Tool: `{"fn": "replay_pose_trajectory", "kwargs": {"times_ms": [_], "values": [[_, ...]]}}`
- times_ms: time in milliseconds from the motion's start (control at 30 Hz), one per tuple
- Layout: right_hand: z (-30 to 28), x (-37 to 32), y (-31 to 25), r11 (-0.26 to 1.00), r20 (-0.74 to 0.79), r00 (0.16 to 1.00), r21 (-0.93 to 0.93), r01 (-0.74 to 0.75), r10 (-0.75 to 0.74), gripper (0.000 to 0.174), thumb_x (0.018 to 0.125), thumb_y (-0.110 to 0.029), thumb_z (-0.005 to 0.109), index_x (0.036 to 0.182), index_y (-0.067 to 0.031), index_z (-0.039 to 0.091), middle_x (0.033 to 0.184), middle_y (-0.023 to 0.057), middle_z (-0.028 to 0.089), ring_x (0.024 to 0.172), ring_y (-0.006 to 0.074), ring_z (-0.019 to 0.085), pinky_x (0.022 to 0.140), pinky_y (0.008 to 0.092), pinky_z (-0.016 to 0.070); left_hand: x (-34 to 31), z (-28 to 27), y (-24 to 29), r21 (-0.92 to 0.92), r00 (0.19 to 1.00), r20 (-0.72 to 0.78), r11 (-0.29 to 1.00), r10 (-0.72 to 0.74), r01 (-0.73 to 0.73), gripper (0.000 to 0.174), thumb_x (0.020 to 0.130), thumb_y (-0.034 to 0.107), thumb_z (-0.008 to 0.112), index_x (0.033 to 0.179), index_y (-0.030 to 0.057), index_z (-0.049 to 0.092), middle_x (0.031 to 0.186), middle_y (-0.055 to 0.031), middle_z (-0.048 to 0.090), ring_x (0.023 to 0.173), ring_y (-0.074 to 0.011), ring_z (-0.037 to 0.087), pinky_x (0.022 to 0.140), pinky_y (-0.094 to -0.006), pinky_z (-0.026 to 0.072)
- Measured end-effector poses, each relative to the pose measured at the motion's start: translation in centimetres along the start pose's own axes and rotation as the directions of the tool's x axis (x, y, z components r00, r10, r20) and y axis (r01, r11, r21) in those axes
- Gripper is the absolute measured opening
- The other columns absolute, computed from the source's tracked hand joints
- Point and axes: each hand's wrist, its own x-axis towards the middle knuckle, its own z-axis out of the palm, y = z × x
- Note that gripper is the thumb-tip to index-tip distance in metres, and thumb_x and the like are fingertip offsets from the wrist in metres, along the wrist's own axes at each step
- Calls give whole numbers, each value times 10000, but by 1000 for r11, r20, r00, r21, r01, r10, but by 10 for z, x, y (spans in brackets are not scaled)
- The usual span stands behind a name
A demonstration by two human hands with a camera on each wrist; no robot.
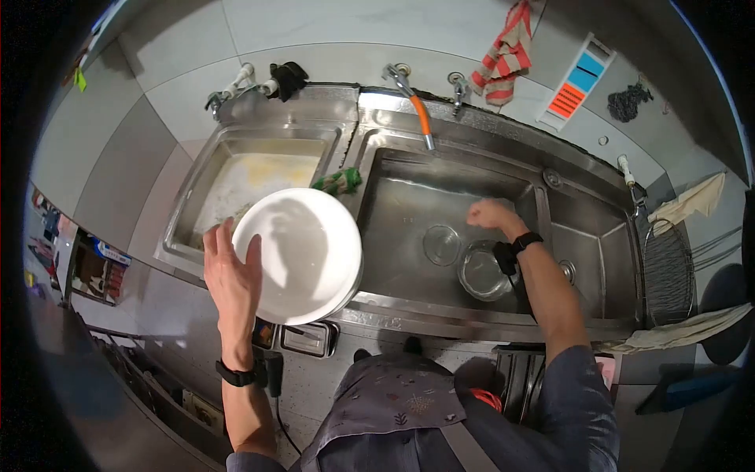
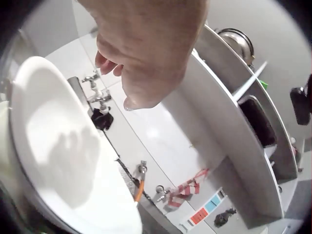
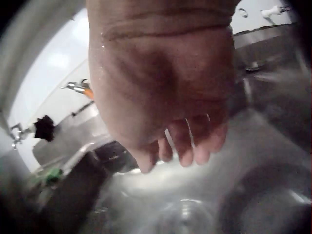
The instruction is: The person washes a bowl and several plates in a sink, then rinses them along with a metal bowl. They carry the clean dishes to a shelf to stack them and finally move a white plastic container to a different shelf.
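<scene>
White round dishes (image 1: 311,252) are stacked over the front of the left basin, a lower rim showing beneath the top one. My left hand (image 1: 233,271) is at their left side with fingers spread, its thumb overlapping the rim in the head view. In the left wrist view, that hand (image 2: 146,58) stands apart from the top dish (image 2: 63,146) and casts a shadow into it. My right hand (image 1: 493,213) hangs over the middle basin, fingers loosely bent and empty. Below it are a small clear glass bowl (image 1: 442,245) and a larger glass bowl (image 1: 481,275).
Cloudy water with yellowish patches fills the left basin (image 1: 263,169). A green cloth (image 1: 338,182) lies on the divider. An orange-tipped faucet (image 1: 421,118) reaches over the middle basin. A wire basket (image 1: 668,271) stands at the right end, and a striped cloth (image 1: 506,55) hangs behind.
</scene>
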Motion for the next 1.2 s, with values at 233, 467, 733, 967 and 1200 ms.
{"fn": "replay_pose_trajectory", "kwargs": {"times_ms": [233,467,733,967,1200], "values": [[57,-41,85,890,39,909,-222,-398,416,351,881,-135,611,1161,65,678,1280,262,663,1188,429,638,980,499,528,4,26,122,-194,969,115,962,219,-194,443,833,96,799,1228,0,626,1180,-214,652,1058,-412,645,888,-464,541],[179,6,230,905,11,990,-407,-122,139,313,851,-167,620,1069,2,767,1233,221,704,1087,407,686,931,511,554,-26,96,190,-353,856,331,894,396,-277,430,838,112,794,1216,-11,631,1223,-199,636,1093,-404,642,934,-456,539],[27,-45,53,929,105,975,-338,-149,195,299,760,-144,674,1010,-19,779,974,239,740,973,440,702,889,490,563,-49,163,198,-316,742,545,915,391,-250,410,863,185,772,1213,11,647,1161,-193,654,1070,-394,651,908,-468,545],[-23,-45,15,966,-399,899,-242,89,-182,169,876,-18,590,1045,-22,596,1085,201,610,920,447,671,805,546,557,-70,193,195,-273,638,655,914,405,-300,347,870,245,747,1121,24,654,1082,-199,671,1020,-406,675,861,-486,572],[-37,-46,-2,970,-782,581,-127,208,-227,311,841,73,606,1115,-68,566,1065,123,558,1027,392,622,835,511,533,-76,197,189,-244,578,723,923,379,-299,315,864,242,733,1071,17,658,1063,-198,674,1017,-403,687,845,-498,593]]}}
